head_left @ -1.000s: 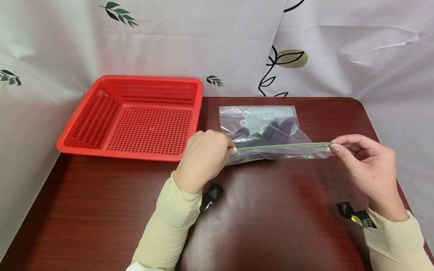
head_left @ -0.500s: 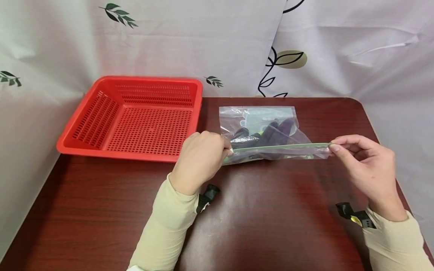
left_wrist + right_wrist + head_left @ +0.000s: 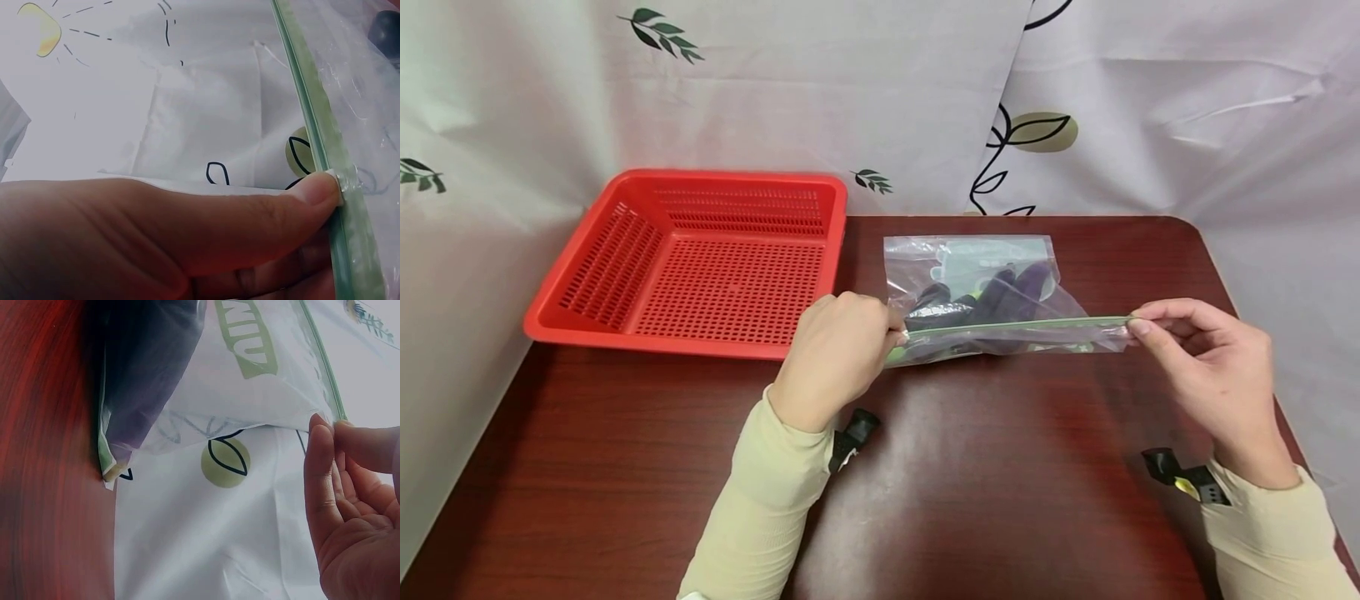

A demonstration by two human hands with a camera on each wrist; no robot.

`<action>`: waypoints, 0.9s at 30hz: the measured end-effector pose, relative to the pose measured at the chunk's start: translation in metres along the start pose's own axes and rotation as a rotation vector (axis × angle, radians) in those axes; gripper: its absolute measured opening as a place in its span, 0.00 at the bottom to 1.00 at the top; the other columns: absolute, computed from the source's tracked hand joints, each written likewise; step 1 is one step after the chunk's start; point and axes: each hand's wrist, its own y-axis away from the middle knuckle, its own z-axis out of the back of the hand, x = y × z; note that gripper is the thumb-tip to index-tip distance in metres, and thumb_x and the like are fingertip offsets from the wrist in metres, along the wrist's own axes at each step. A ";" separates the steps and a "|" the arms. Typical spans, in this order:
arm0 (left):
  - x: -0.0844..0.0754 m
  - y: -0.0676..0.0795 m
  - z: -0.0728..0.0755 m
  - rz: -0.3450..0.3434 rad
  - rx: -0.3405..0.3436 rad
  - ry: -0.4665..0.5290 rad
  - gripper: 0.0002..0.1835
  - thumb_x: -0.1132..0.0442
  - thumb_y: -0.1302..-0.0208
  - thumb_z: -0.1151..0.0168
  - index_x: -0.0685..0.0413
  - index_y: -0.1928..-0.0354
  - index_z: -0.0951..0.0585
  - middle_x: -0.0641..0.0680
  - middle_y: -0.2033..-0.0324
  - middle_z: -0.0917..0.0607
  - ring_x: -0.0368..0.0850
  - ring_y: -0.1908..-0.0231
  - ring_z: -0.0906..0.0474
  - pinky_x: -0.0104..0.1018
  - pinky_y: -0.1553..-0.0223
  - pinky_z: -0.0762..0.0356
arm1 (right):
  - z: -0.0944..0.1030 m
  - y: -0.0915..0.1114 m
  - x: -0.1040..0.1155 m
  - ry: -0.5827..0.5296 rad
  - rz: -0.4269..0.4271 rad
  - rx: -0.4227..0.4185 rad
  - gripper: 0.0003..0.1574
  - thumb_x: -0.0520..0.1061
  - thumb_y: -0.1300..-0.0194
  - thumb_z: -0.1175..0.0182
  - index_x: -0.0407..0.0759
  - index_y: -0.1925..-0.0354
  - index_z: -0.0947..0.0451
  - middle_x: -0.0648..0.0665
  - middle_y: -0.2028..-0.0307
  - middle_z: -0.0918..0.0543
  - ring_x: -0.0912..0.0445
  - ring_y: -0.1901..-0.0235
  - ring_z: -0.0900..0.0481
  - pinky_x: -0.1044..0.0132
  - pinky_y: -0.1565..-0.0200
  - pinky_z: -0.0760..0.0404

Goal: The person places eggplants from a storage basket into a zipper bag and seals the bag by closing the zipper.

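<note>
A clear zip bag [image 3: 917, 258] with a pale printed panel lies toward the back of the table. Inside it are dark purple, elongated things [image 3: 996, 300] that look like eggplants. Along the bag's near edge runs a green zip strip [image 3: 1022, 325], stretched between both hands. My left hand [image 3: 838, 358] pinches the strip at its left part; in the left wrist view, the thumb [image 3: 262, 219] presses by a small clear piece on the strip, perhaps a slider. My right hand [image 3: 1217, 367] pinches the strip's right end between thumb and fingertips. The left fingertips are partly hidden.
A red plastic basket [image 3: 730, 283] with slotted walls stands at the back left, close to the left hand. Behind the dark red-brown table [image 3: 1000, 483] hangs a white cloth [image 3: 925, 92] with leaf prints.
My left hand has slid a little to the left along the zip strip, with more of the strip showing beside it. The right hand and the basket stay in place.
</note>
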 end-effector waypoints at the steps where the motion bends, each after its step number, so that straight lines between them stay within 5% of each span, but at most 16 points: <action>1: 0.000 0.000 0.000 -0.002 0.000 0.004 0.10 0.56 0.40 0.28 0.40 0.78 0.15 0.47 0.84 0.19 0.51 0.80 0.22 0.45 0.76 0.30 | 0.000 0.000 0.000 0.001 0.001 -0.001 0.10 0.23 0.44 0.35 0.23 0.61 0.19 0.52 0.74 0.14 0.65 0.78 0.19 0.80 0.71 0.24; 27: 0.016 0.006 0.000 0.066 0.055 0.094 0.05 0.58 0.40 0.29 0.35 0.69 0.09 0.43 0.77 0.15 0.45 0.77 0.22 0.43 0.80 0.32 | 0.001 0.000 -0.002 0.026 -0.008 0.015 0.09 0.24 0.42 0.35 0.25 0.60 0.18 0.50 0.74 0.15 0.65 0.77 0.19 0.79 0.70 0.24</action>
